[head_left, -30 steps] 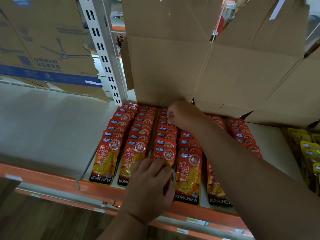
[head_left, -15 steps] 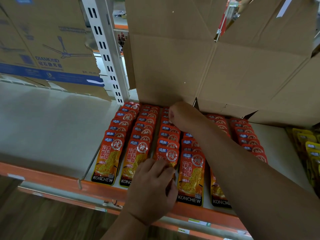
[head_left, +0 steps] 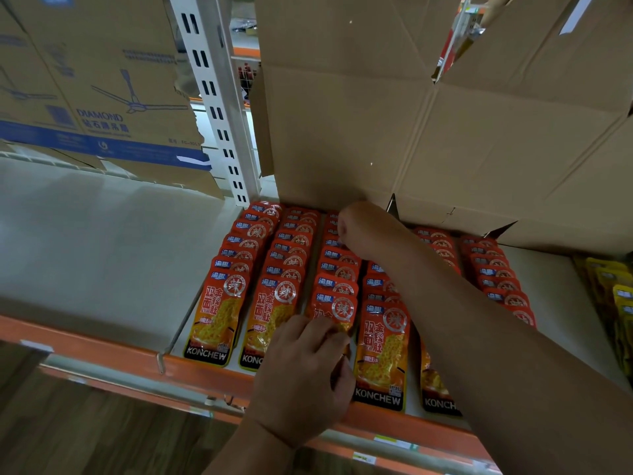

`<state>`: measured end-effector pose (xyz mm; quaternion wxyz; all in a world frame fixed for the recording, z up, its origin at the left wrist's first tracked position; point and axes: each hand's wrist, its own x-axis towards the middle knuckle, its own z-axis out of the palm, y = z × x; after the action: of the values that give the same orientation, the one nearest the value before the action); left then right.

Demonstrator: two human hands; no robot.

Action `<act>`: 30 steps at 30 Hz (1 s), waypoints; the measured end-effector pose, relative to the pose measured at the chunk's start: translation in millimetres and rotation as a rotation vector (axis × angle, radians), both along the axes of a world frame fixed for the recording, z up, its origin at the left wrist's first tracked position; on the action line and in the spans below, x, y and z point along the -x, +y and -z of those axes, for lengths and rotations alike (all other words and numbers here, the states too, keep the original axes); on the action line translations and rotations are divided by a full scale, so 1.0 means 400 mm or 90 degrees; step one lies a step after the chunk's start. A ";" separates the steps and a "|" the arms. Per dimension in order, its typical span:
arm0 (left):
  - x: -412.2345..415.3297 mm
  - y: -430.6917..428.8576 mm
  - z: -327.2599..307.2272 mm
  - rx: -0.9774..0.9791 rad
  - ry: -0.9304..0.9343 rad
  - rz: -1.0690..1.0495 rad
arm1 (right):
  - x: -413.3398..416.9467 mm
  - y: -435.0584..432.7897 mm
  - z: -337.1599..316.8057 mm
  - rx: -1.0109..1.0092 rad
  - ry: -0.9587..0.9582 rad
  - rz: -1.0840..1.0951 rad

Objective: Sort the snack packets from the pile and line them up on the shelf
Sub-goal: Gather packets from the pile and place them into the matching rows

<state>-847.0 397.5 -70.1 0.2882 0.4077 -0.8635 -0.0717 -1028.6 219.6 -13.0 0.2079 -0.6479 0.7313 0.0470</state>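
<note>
Red snack packets lie in overlapping rows on the shelf; the left hand rests bent fingers on the third row's front packet, the right hand, fingers hidden, reaches its back, so squaring that row seems next.

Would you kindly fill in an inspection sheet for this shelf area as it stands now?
Surface: pale shelf with orange front edge.
Job's things: red snack packets in overlapping rows, front to back.
Clutter: yellow packets at far right.
Grippers: left hand lies on the third row's front packet, grip unclear; right hand reaches that row's back, fingers hidden.
Cables: nothing seen.
Surroundings: cardboard boxes behind, white slotted post, wooden floor below.
</note>
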 end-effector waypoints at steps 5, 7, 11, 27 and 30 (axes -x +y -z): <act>-0.001 0.001 0.001 0.003 0.001 0.000 | 0.005 0.002 -0.004 0.021 -0.033 0.000; -0.001 0.000 0.002 0.006 0.000 0.002 | 0.006 0.010 -0.004 0.039 -0.040 -0.009; 0.000 0.000 0.006 0.013 -0.005 0.005 | 0.011 0.037 -0.017 0.089 -0.061 -0.041; -0.116 -0.056 -0.067 -0.069 0.066 0.005 | -0.106 0.032 -0.089 0.209 -0.117 -0.052; -0.238 -0.107 -0.068 -0.040 0.023 0.009 | -0.179 0.003 -0.087 0.209 -0.098 -0.036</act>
<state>-752.0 354.7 -43.1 0.2905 0.4092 -0.8582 -0.1082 -957.0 220.7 22.0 0.1531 -0.6952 0.6925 -0.1172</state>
